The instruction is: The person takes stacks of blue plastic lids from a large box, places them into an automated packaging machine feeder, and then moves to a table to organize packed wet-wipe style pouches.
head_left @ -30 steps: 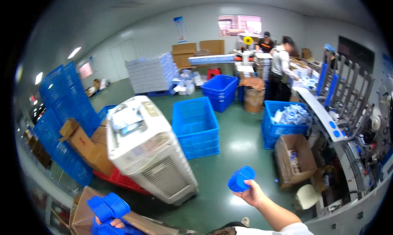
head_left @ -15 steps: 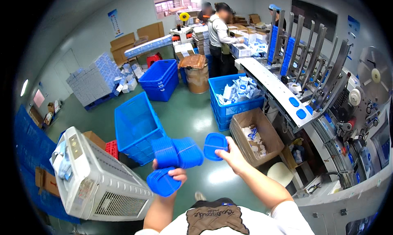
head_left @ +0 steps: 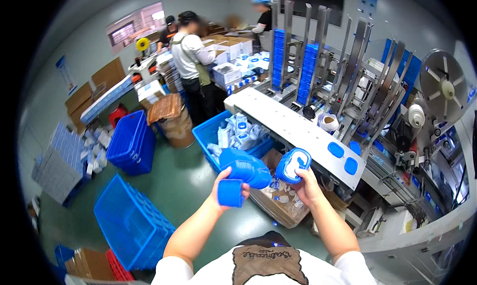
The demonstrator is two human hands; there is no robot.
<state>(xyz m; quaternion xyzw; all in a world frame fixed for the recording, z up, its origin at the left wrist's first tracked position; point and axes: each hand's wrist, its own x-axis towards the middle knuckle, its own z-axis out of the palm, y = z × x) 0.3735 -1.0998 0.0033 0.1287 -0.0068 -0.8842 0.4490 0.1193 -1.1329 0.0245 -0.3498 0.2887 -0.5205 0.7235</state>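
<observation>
Hands gripped blue plastic lids: the left hand (head_left: 229, 181) clutched a stack of lids (head_left: 244, 169), the right hand (head_left: 305, 184) one single lid (head_left: 293, 164), above a cardboard box (head_left: 279, 206). Keeping the stack squeezed level seemed wise beside the white conveyor (head_left: 293, 131).

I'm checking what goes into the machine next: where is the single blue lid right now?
In the head view the single blue lid sits in the right hand, right of centre, beside the stack of blue lids in the left hand, above the cardboard box.
</observation>
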